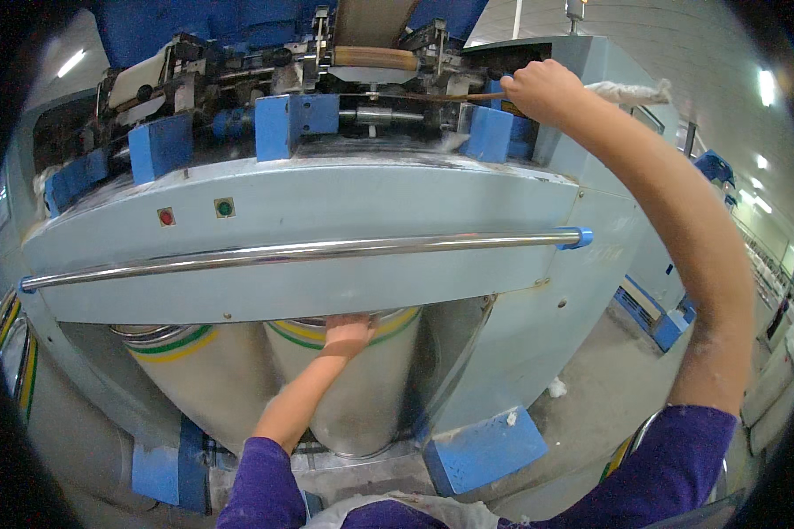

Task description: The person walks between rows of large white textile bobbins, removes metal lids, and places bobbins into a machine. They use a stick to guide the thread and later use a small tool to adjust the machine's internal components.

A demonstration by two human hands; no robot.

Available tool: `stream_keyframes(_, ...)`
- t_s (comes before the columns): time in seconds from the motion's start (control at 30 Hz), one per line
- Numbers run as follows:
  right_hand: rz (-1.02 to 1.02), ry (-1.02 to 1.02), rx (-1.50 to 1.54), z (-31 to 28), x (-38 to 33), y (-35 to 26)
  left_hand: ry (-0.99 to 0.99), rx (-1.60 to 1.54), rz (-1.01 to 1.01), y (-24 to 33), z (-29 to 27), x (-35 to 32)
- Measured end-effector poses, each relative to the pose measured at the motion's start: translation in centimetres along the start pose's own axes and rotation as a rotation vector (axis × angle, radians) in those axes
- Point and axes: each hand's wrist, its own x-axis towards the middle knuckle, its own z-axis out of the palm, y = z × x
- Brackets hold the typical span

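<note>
My right hand is raised at the machine's upper right, closed around a thin brown stick. The stick points left into the mechanism, below a wooden-looking roller. A tuft of white fibre sticks out on the other side of that hand, apparently wrapped on the stick's end. Low down, my left hand reaches to the rim of a tall pale can with yellow and green bands. Its fingertips are hidden under the machine's front panel, so their grip does not show.
A shiny metal rail crosses the grey front panel, below red and green buttons. Another banded can stands to the left. A blue block-shaped foot juts out at lower right. Fluff lies on the floor.
</note>
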Motion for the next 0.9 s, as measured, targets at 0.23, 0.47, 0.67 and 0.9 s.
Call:
stream_keyframes(0.23, 0.254, 0.464, 0.278, 10.7, 1.4, -2.5, -0.001, 0.072, 0.003, 0.0, 0.1, 0.3)
stream_keyframes(0.47, 0.312, 0.337, 0.49, 15.3, 2.5, -1.8, 0.062, 0.039, 0.054, 0.2, -0.9, 0.4)
stream_keyframes(0.67, 0.336, 0.318, 0.698, 15.4, 3.3, -2.1, 0.197, 0.047, 0.091, 0.1, -0.7, 0.6)
stream_keyframes(0.9, 0.401, 0.136, 0.452, 12.0, 3.2, -1.8, 0.168, 0.099, 0.057, -0.1, 0.3, 0.4)
